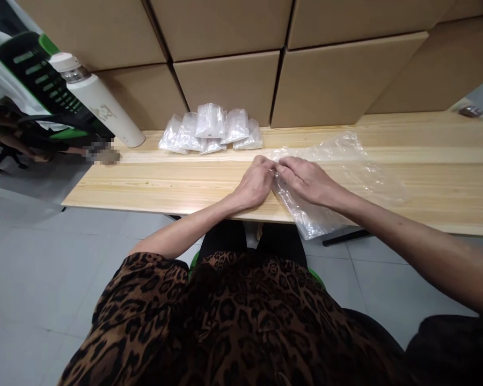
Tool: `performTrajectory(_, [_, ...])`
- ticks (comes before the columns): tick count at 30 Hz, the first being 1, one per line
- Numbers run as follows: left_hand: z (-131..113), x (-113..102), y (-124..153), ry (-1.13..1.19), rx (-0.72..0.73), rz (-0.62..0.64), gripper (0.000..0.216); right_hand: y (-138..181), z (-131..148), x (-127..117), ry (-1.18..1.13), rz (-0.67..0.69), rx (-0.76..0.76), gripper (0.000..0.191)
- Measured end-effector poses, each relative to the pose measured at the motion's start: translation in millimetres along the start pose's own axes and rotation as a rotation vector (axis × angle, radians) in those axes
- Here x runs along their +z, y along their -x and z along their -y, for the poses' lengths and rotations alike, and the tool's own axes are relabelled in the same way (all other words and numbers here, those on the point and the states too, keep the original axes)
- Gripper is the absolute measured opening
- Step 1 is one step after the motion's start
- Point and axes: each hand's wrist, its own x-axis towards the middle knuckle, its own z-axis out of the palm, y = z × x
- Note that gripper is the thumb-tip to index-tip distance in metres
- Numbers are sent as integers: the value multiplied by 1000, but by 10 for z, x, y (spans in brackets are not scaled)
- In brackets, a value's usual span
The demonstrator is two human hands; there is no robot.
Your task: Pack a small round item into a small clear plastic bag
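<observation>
A large clear plastic bag [338, 166] lies spread on the wooden table, one lower corner hanging over the front edge. My left hand [256, 182] is closed at the bag's left end, its fingertips pinching the plastic. Right beside it, my right hand [301, 177] is closed on the same end, with the forearm crossing over the bag. The fingertips of both hands nearly meet, and what lies between them is partly hidden. Behind my hands sits a small pile of folded clear plastic packets [211, 123], several of them, leaning on one another.
Stacked cardboard boxes [225, 80] form a wall along the table's [165, 185] back. A white bottle [104, 107] stands at the left end. Beyond it are a green and black chair [40, 69] and a seated person [8, 118]. A small dark item [470, 111] lies at the far right.
</observation>
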Motion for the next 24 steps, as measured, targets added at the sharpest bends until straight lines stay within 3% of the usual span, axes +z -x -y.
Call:
performTrajectory(4, [70, -23, 12, 343, -304, -167, 49, -10, -7, 124, 126, 22, -5, 24])
performTrajectory(9, [-169, -105, -82, 901, -608, -106, 57, 6, 68, 188, 331, 97, 1, 40])
performTrajectory(14, [-417, -166, -160, 1055, -731, -144, 34, -55, 4, 173, 386, 75, 51, 39])
performTrajectory(19, [-462, -115, -278, 1137, -738, -120, 26, -174, -173, 55, 279, -29, 197, 30])
performTrajectory(21, [-441, -54, -323, 1143, -726, -104, 27, -204, -251, -14, 165, -86, 238, 25])
performTrajectory(24, [-402, 54, -342, 1136, -678, -79, 31, -186, -357, -122, -227, -159, 221, 30])
